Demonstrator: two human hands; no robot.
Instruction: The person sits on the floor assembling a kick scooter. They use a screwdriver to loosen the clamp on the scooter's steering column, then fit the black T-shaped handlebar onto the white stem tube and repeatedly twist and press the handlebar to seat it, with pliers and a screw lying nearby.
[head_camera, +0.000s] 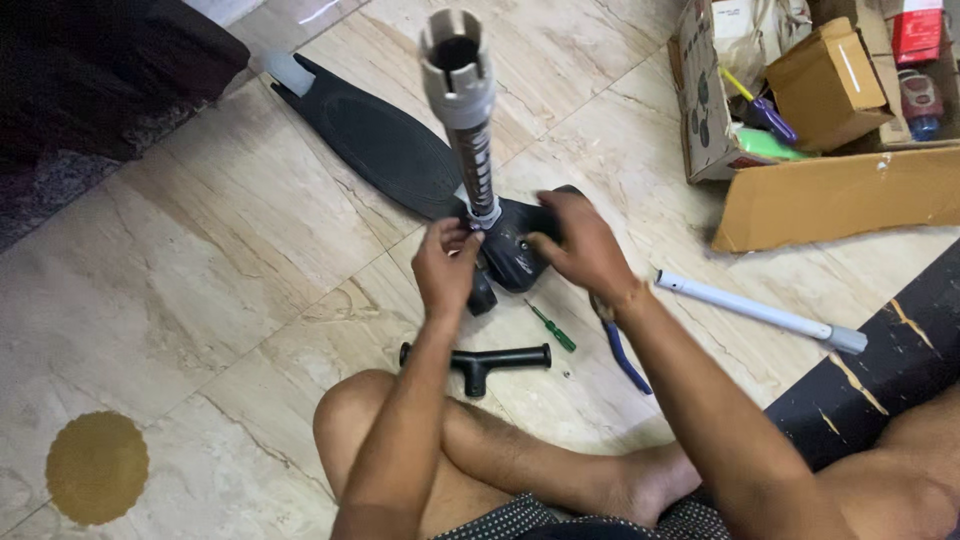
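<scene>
Black scooter deck (380, 145) lies on the floor (200, 260), its stem (470, 130) rising straight up just above the left hand (447, 262), which pinches the stem's base collar, while the right hand (580, 245) grips the deck's nose just beside it.

Open cardboard box (700, 110) at top right on floor, brown, printed side panel facing left. Smaller plain brown carton (825, 85) tilted inside it. Red-and-white package (915, 30) at far top-right corner. Flat brown cardboard flap (830, 195) lying below box, one long edge touching it. No screens, no signs.
</scene>
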